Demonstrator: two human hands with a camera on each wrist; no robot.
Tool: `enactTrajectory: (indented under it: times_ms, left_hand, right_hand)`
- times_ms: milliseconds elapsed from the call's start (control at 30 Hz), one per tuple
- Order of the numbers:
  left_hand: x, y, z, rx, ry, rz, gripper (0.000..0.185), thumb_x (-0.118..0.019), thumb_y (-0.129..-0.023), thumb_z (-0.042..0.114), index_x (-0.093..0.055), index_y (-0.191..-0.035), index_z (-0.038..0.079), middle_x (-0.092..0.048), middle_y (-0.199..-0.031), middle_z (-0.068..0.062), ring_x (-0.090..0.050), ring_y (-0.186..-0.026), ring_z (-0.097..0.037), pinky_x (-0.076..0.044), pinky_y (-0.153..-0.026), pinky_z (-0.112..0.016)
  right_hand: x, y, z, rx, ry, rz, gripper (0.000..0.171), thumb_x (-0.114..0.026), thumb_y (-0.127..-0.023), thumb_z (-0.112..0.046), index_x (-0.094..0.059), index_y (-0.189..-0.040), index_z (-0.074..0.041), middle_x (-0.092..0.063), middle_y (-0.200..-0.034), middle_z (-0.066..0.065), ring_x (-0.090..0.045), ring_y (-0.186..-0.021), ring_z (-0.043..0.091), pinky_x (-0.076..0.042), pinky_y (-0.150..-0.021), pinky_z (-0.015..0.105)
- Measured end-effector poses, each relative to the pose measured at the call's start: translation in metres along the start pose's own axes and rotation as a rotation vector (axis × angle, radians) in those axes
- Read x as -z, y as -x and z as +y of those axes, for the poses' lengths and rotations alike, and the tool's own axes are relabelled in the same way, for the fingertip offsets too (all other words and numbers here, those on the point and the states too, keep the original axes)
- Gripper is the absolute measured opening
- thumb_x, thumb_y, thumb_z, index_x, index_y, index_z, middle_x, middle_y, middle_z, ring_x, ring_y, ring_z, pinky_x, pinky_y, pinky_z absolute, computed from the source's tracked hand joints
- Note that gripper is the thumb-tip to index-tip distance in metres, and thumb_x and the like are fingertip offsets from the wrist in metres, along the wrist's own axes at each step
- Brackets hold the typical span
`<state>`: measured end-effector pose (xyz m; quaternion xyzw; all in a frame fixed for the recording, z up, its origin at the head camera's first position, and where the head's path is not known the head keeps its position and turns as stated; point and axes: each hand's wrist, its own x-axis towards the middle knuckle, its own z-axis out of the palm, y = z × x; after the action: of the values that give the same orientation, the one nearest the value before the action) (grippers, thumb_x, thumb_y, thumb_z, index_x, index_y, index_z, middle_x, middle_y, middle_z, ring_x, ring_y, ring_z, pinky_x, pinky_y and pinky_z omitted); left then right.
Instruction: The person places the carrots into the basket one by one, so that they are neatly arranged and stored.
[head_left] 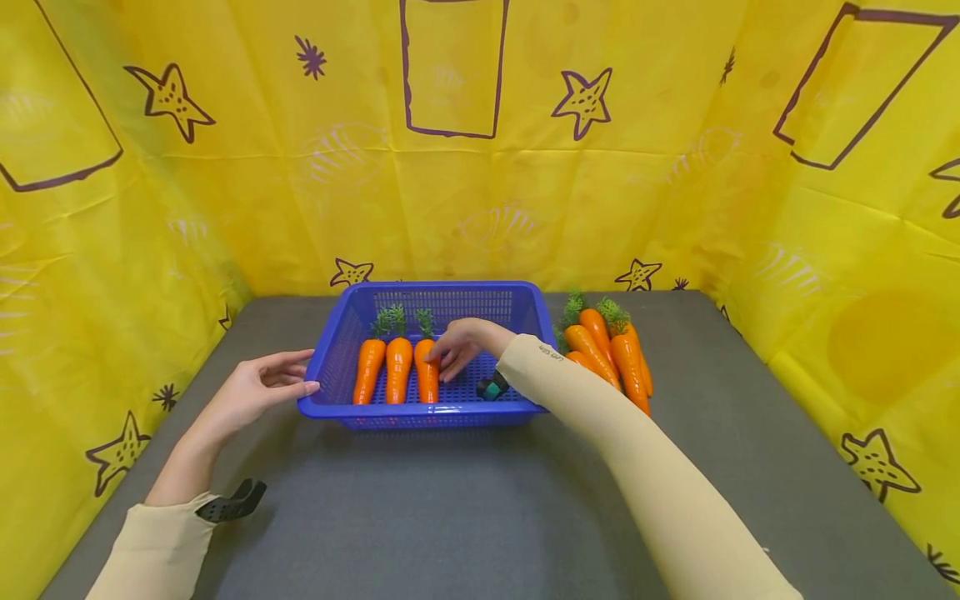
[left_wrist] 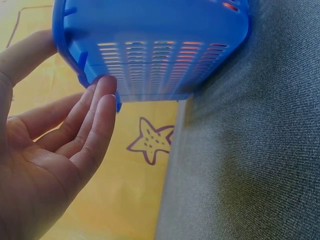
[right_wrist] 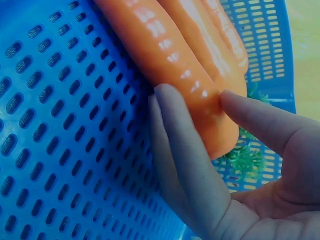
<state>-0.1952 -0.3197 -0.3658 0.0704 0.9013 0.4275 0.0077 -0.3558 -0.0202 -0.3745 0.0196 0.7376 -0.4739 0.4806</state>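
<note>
Three orange carrots with green tops lie side by side in a blue plastic basket (head_left: 427, 410): a left carrot (head_left: 368, 371), a middle carrot (head_left: 398, 371) and a right carrot (head_left: 427, 379). My right hand (head_left: 467, 346) reaches into the basket and pinches the right carrot near its leafy end. In the right wrist view the thumb (right_wrist: 260, 115) sits on one side of that carrot and the fingers (right_wrist: 180, 130) on the other. With relaxed, nearly straight fingers, my left hand (head_left: 258, 392) touches the basket's left rim. The left wrist view shows those fingertips (left_wrist: 106, 87) against the rim.
Several more carrots (head_left: 600, 350) lie in a pile on the grey table (head_left: 450, 517), right of the basket and partly behind my right sleeve. Yellow cloth walls (head_left: 480, 192) with drawn starfish enclose the back and both sides.
</note>
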Motion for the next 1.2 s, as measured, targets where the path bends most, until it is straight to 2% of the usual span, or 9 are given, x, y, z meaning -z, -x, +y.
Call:
enactTrajectory:
  times_ms: [133, 367, 600, 733, 933, 1033, 1100, 1200]
  left_hand:
    - [0.000, 0.000, 0.000, -0.001, -0.002, 0.002, 0.059, -0.070, -0.086, 0.033, -0.050, -0.136, 0.006, -0.064, -0.116, -0.019, -0.063, -0.088, -0.001, -0.051, -0.075, -0.016]
    - [-0.001, 0.000, -0.001, -0.005, -0.003, 0.008, 0.059, -0.070, -0.086, 0.032, -0.051, -0.135, 0.006, -0.064, -0.116, -0.019, -0.063, -0.088, 0.000, -0.051, -0.075, -0.016]
    - [-0.001, 0.000, -0.001, -0.007, 0.001, 0.008, 0.059, -0.070, -0.086, 0.032, -0.051, -0.135, 0.006, -0.063, -0.116, -0.019, -0.063, -0.088, 0.000, -0.051, -0.075, -0.015]
    - [-0.001, 0.000, -0.001, -0.015, 0.007, 0.008, 0.059, -0.070, -0.086, 0.031, -0.051, -0.135, 0.005, -0.064, -0.115, -0.020, -0.064, -0.087, 0.000, -0.051, -0.075, -0.015]
    - [-0.001, 0.000, -0.001, -0.013, 0.007, 0.010, 0.058, -0.070, -0.086, 0.031, -0.051, -0.135, 0.006, -0.064, -0.115, -0.020, -0.064, -0.087, 0.001, -0.051, -0.075, -0.016]
    - [-0.001, 0.000, -0.001, -0.006, 0.005, 0.008, 0.058, -0.069, -0.087, 0.032, -0.051, -0.136, 0.006, -0.064, -0.115, -0.020, -0.064, -0.088, 0.000, -0.051, -0.075, -0.016]
    - [-0.001, 0.000, -0.002, -0.005, 0.002, 0.008, 0.058, -0.069, -0.087, 0.032, -0.050, -0.136, 0.007, -0.064, -0.115, -0.019, -0.064, -0.088, 0.000, -0.051, -0.075, -0.016]
    - [-0.001, 0.000, -0.002, -0.003, 0.000, 0.008, 0.058, -0.069, -0.087, 0.032, -0.050, -0.136, 0.007, -0.064, -0.115, -0.019, -0.064, -0.088, 0.000, -0.051, -0.075, -0.016]
  right_hand:
    - [0.000, 0.001, 0.000, -0.008, 0.005, -0.019, 0.052, -0.062, -0.091, -0.010, -0.040, -0.136, 0.005, -0.052, -0.130, 0.029, -0.066, -0.081, 0.031, -0.052, -0.086, 0.038]
    - [0.000, 0.002, 0.000, -0.003, -0.049, -0.035, 0.057, -0.061, -0.092, -0.007, -0.034, -0.140, 0.005, -0.051, -0.131, 0.030, -0.067, -0.083, 0.032, -0.049, -0.091, 0.038]
    - [0.001, -0.001, 0.000, -0.018, -0.061, -0.042, 0.043, -0.061, -0.092, -0.006, -0.048, -0.130, 0.007, -0.055, -0.127, 0.028, -0.067, -0.079, 0.031, -0.049, -0.091, 0.038]
    - [0.002, -0.002, 0.000, -0.010, -0.069, -0.049, 0.039, -0.060, -0.092, -0.005, -0.050, -0.127, 0.007, -0.055, -0.128, 0.028, -0.066, -0.080, 0.032, -0.048, -0.093, 0.039]
    - [0.003, 0.000, 0.000, 0.007, 0.001, -0.023, 0.052, -0.060, -0.092, -0.007, -0.037, -0.136, 0.005, -0.056, -0.127, 0.028, -0.065, -0.091, 0.034, -0.048, -0.094, 0.042]
    - [0.007, 0.003, 0.000, 0.004, 0.051, 0.010, 0.065, -0.063, -0.090, -0.011, -0.027, -0.142, 0.001, -0.058, -0.125, 0.027, -0.064, -0.103, 0.035, -0.048, -0.094, 0.042]
    - [0.011, 0.007, 0.001, 0.010, 0.066, 0.030, 0.078, -0.065, -0.090, -0.014, -0.014, -0.148, -0.002, -0.059, -0.124, 0.027, -0.062, -0.110, 0.035, -0.048, -0.094, 0.043]
    - [0.017, 0.015, 0.002, 0.035, 0.085, 0.048, 0.084, -0.066, -0.089, -0.016, -0.009, -0.149, -0.003, -0.059, -0.124, 0.026, -0.059, -0.114, 0.035, -0.048, -0.095, 0.044]
